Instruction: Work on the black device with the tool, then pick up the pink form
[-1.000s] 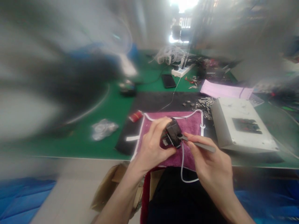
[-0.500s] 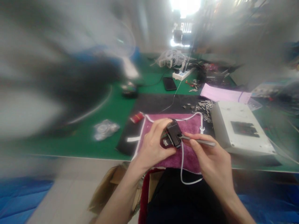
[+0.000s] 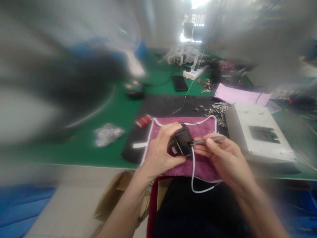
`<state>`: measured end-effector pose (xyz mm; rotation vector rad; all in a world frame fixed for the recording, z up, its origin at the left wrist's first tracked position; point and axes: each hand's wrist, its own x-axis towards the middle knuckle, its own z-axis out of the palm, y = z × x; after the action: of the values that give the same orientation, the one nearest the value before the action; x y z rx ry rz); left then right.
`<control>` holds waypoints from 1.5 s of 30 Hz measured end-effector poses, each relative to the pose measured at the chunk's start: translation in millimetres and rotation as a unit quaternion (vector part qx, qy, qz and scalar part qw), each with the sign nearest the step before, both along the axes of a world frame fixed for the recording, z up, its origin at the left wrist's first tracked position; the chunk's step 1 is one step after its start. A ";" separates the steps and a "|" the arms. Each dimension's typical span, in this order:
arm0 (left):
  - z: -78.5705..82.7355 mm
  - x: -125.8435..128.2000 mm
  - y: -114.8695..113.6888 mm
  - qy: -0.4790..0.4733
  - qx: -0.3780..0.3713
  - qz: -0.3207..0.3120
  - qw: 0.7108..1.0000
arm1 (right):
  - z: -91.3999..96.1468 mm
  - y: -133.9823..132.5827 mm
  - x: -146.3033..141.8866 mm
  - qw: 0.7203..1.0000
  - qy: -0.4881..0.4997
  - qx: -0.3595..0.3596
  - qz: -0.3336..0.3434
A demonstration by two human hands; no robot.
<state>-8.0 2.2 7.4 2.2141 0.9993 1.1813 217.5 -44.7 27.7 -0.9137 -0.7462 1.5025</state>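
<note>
Left hand [image 3: 158, 150] and right hand [image 3: 223, 150] are both occupied over the purple cloth [image 3: 203, 167]: one grips a black device [image 3: 183, 140] between thumb and fingers, the other pinches a slim grey tool [image 3: 213, 140]. Held above the middle of the cloth, the device has its long axis slanting, the far end leaning left and the near end to the right. Its left side is partly covered by the gripping fingers. Nearly crosswise to the cloth lies the tool's axis, its tip aimed left and meeting the device's right edge, as far as can be told. A white cable [image 3: 193, 175] hangs beside that edge and loops past the cloth's near border.

Just left of the cloth's far corner sits a red item [image 3: 143, 121]; farther left, a clear plastic bag [image 3: 108, 135]. Small metal parts [image 3: 220, 107] are scattered beyond its far right corner, with a pale box [image 3: 262, 129] to its right. Beyond the cloth are a pink strip [image 3: 241, 95], a black phone [image 3: 180, 83] and a white power strip [image 3: 194, 72].
</note>
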 end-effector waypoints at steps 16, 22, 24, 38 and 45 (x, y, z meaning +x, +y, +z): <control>5.7 3.9 2.9 0.005 -0.014 0.003 1.000 | 7.9 -38.4 -25.6 0.909 -0.352 0.151 -0.163; 4.5 3.0 2.9 0.009 -0.016 0.005 1.000 | 10.4 -40.7 -26.5 0.820 -0.490 0.236 -0.177; 4.3 2.4 2.7 0.008 -0.014 0.003 1.000 | 15.4 -40.2 -26.3 0.809 -0.507 0.243 -0.170; 4.7 2.6 5.9 0.015 -0.002 -0.001 1.000 | 14.4 -34.7 -24.5 0.889 -0.405 0.166 -0.136; 3.7 0.1 5.0 0.009 -0.003 0.001 1.000 | 13.1 -30.5 -25.3 0.940 -0.292 0.113 -0.137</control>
<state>-7.9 7.2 11.1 2.2232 1.0112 1.1597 192.2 -75.2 40.8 -1.2449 -1.1398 0.8746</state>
